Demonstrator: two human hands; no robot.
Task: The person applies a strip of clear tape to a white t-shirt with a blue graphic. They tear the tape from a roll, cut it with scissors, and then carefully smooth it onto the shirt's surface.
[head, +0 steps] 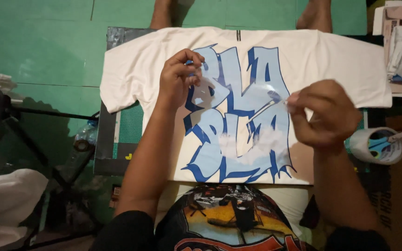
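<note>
White T-shirt lies flat beneath both hands, print uppermost; left hand and right hand each pinch an edge of the clear transfer film, holding it taut above the blue graffiti print.

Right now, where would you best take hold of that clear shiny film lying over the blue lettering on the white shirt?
By its free edges, as both hands do: the left hand pinches the clear glossy film near its upper left edge, the right hand at its right edge. The film lies thin and limp over the white T-shirt, so a lifted edge, approached from the sides, is probably the only graspable part.
</note>
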